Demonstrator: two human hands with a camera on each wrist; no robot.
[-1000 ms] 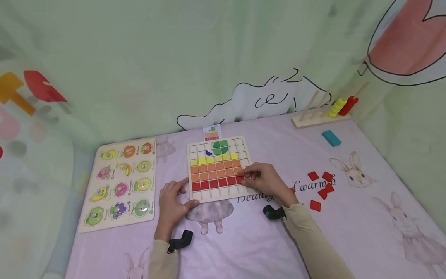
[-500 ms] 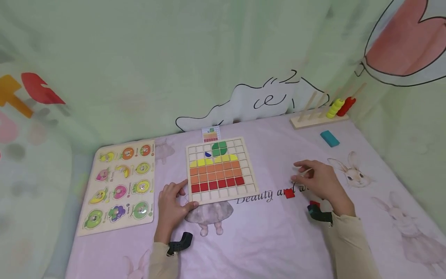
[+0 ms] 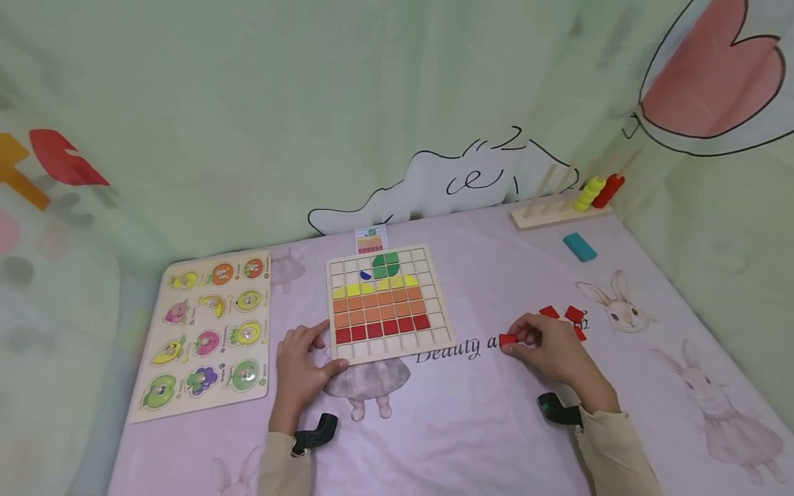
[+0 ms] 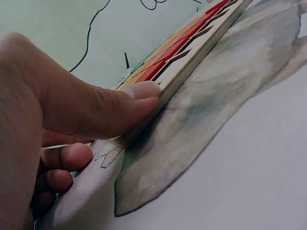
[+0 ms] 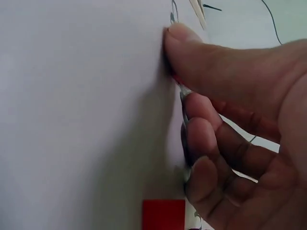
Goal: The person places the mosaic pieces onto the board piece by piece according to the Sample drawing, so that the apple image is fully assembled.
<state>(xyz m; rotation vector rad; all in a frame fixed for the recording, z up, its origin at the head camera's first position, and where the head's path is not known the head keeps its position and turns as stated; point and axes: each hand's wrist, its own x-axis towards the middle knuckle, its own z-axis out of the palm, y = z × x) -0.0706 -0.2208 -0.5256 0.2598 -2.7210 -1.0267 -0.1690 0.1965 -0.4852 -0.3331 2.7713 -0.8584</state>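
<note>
A wooden grid board (image 3: 434, 331) lies mid-table, filled with green, yellow, orange and red tiles; its nearest row is bare. My left hand (image 3: 318, 351) grips the board's near-left corner, thumb (image 4: 139, 93) pressed against the board's edge (image 4: 192, 45). To the right of the board, my right hand (image 3: 517, 342) pinches a red square tile (image 3: 508, 339) on the pink cloth. A few loose red tiles (image 3: 573, 315) lie just beyond that hand. In the right wrist view the fingertips (image 5: 180, 33) press on the cloth, and another red tile (image 5: 163, 214) lies close by.
A fruit peg puzzle (image 3: 205, 331) lies left of the board. A small pattern card (image 3: 370, 240) leans behind it. At the back right are a wooden ring stacker (image 3: 561, 207) and a teal block (image 3: 579, 246). Green curtains close in the back and right.
My right hand left the board's red row, swung right to the loose tiles, and now pinches a red tile nearer the board. The left hand stayed on the corner.
</note>
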